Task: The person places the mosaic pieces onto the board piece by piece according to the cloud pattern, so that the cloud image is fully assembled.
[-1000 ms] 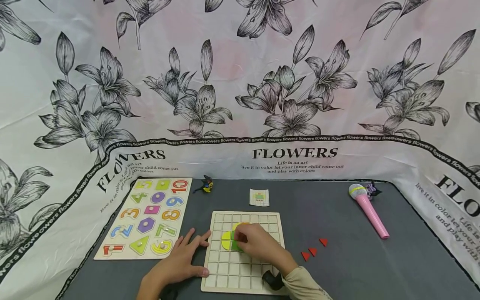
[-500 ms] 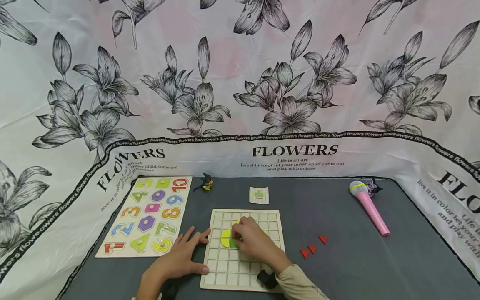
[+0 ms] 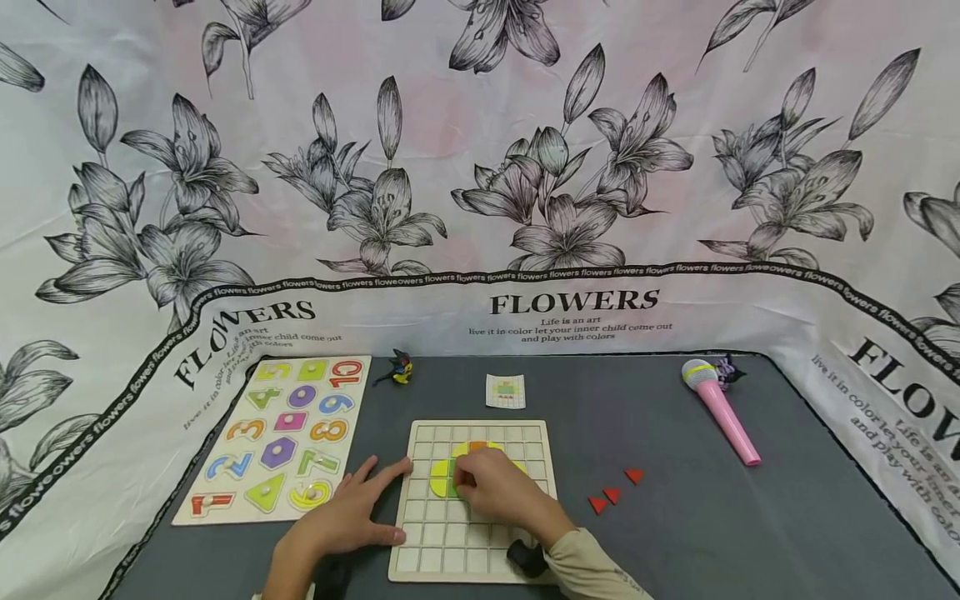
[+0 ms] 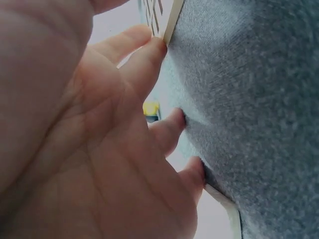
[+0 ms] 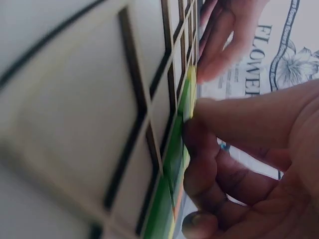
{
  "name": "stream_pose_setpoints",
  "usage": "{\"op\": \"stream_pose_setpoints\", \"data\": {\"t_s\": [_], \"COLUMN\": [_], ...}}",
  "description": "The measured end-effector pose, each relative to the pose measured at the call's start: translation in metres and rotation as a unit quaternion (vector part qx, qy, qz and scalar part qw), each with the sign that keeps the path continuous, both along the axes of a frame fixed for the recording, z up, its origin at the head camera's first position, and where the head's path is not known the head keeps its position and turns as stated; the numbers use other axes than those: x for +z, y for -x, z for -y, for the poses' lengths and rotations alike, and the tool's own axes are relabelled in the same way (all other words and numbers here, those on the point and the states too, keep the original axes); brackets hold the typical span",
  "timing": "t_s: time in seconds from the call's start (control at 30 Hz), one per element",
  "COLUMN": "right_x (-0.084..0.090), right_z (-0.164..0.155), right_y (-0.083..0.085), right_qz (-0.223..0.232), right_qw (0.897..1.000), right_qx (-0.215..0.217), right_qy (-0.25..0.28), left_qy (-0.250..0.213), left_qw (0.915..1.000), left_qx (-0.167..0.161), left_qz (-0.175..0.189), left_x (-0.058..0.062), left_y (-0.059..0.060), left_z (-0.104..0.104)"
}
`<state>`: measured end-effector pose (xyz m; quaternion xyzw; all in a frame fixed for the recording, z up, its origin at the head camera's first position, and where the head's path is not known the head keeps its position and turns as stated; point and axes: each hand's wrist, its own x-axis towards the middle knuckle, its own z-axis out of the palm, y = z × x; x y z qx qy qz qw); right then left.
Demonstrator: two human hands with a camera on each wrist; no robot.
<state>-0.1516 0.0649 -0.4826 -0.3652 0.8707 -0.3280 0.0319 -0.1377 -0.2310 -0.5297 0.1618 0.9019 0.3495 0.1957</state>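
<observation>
A wooden grid board (image 3: 427, 563) lies on the dark table with yellow, green and orange pieces set in its upper middle. My left hand (image 3: 337, 512) is spread beside it, index finger and thumb touching the left edge. In the left wrist view, the other fingertips (image 4: 195, 169) rest on the grey cloth. My right hand (image 3: 506, 492) bends over the board, curled thumb and index finger at a green square tile (image 3: 452, 486). In the right wrist view, the thumb and index fingertips meet right at the green tiles (image 5: 172, 144), which lie along the grid. The palm hides several pieces.
Three red triangles (image 3: 612, 496) lie right of the board, near a pink toy microphone (image 3: 727, 417). A small pattern card (image 3: 506, 402) sits behind the board. On the left is a number-and-shape puzzle board (image 3: 255, 517), with a small dark toy figure (image 3: 397, 368) behind it.
The head view has shifted a little, moving everything slightly left in it. My right hand stays over the same pieces, its fingers shifting slightly; an orange piece shows more. The left hand stays at the board's edge.
</observation>
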Motion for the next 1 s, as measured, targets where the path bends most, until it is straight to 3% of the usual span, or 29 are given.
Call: {"op": "stream_pose_setpoints", "data": {"t_s": [0.1, 0.23, 0.37, 0.5, 0.67, 0.87, 1.0], "right_x": [0.001, 0.003, 0.005, 0.005, 0.008, 0.009, 0.007], "right_z": [-0.01, -0.032, -0.058, -0.085, -0.121, -0.156, -0.172], "right_y": [0.001, 0.001, -0.002, -0.008, -0.016, -0.026, -0.033], "right_qz": [0.038, 0.043, 0.039, 0.033, 0.023, -0.019, -0.047], "right_qw": [0.999, 0.997, 0.997, 0.996, 0.996, 0.996, 0.994], "right_qx": [-0.009, -0.026, -0.047, -0.069, -0.081, -0.088, -0.086], "right_qy": [0.031, 0.056, 0.054, 0.05, 0.033, -0.016, -0.044], "left_qy": [0.011, 0.019, 0.017, 0.013, 0.035, 0.074, 0.075], "left_qw": [0.9999, 0.9998, 0.9998, 0.9997, 0.9992, 0.9972, 0.997], "left_qx": [0.001, -0.005, -0.01, -0.02, -0.005, 0.011, 0.018], "left_qz": [0.001, 0.003, 0.008, -0.007, -0.02, -0.004, 0.01], "left_x": [0.013, 0.039, 0.047, 0.041, 0.032, 0.024, 0.018], "left_y": [-0.007, -0.017, -0.02, -0.017, -0.009, 0.006, 0.012], "left_z": [-0.006, -0.017, -0.019, -0.016, -0.016, -0.018, -0.018]}}
